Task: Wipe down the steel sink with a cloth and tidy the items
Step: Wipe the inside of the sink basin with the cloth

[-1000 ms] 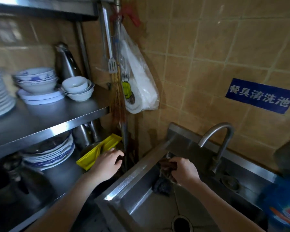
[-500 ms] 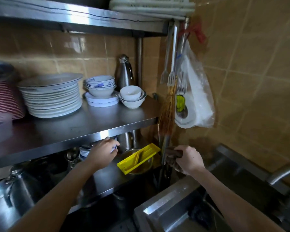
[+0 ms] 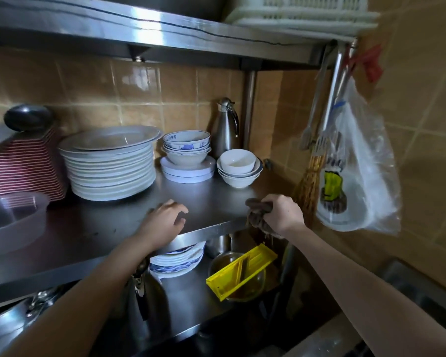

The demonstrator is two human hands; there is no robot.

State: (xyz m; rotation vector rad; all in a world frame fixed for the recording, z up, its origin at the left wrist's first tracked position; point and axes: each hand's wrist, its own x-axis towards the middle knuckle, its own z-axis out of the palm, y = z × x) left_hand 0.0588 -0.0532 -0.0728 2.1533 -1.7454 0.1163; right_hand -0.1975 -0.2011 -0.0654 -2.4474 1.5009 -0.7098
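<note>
Sink point(image 3: 412, 287) is mostly out of frame: only a steel strip shows at the lower right, partly behind the right forearm. Can't see the basin.

Right hand point(image 3: 283, 215) has its fingers clamped round a dark cloth point(image 3: 258, 217) at the right front corner of the middle shelf point(image 3: 101, 233). The cloth's lower part hangs over the edge, and its wad hides the fingertips.

Left hand point(image 3: 162, 220) rests on the shelf's front edge, fingers loosely curled and slightly apart, holding nothing.

The lower shelf is dark. A plate stack point(image 3: 177, 258) is half hidden under the middle shelf, a yellow tray point(image 3: 241, 271) lies tilted over a bowl, and a steel pot at the far left is cut off.

A clear tub point(image 3: 11, 217) and a red-striped stack point(image 3: 23, 171) are cropped at the left edge.

On the shelf: plates point(image 3: 111, 171), bowls point(image 3: 186, 148) and a steel jug point(image 3: 225, 127) at the back. The surface is bare brushed steel with glare.

The wall point(image 3: 422, 124) is tan tile. Utensils point(image 3: 319, 119) and a plastic bag point(image 3: 358, 176) hang off the top shelf's right end, the bag's contents unclear.
</note>
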